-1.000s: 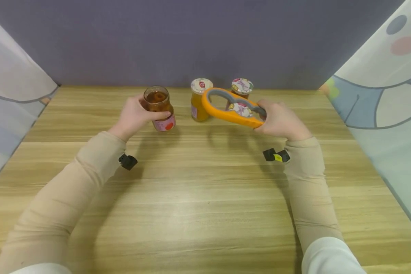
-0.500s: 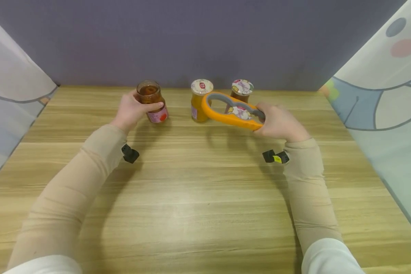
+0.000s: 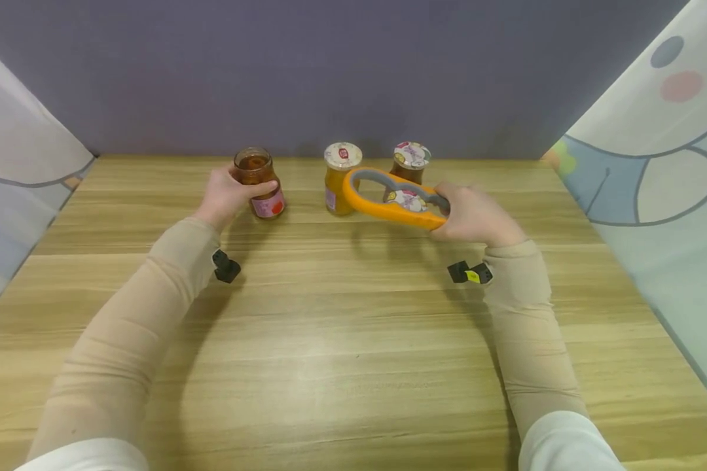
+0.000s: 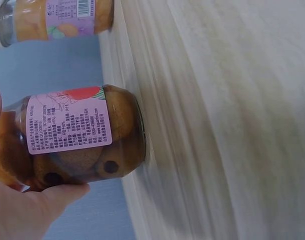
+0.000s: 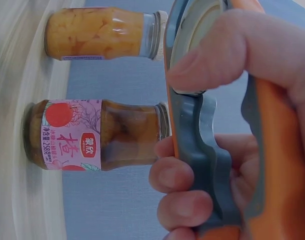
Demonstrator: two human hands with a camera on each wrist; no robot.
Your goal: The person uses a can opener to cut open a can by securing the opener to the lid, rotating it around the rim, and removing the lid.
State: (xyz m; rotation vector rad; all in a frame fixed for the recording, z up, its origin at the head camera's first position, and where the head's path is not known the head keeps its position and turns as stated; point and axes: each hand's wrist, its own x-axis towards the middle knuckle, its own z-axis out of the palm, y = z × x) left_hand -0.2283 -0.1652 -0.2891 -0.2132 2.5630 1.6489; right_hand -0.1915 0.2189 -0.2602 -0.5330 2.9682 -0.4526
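Two lidded jars (image 3: 338,188) stand between left hand (image 3: 222,197), gripping an uncapped jar (image 3: 268,203) seemingly to steady it, and right hand (image 3: 476,214), clasping orange opener (image 3: 389,211) and lid (image 5: 193,29) together.

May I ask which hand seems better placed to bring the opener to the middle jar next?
Probably the right hand: it grips the opener, whose far end overlaps the middle jar in the head view, though a lid sits inside the opener. The left hand is curled round the open jar.
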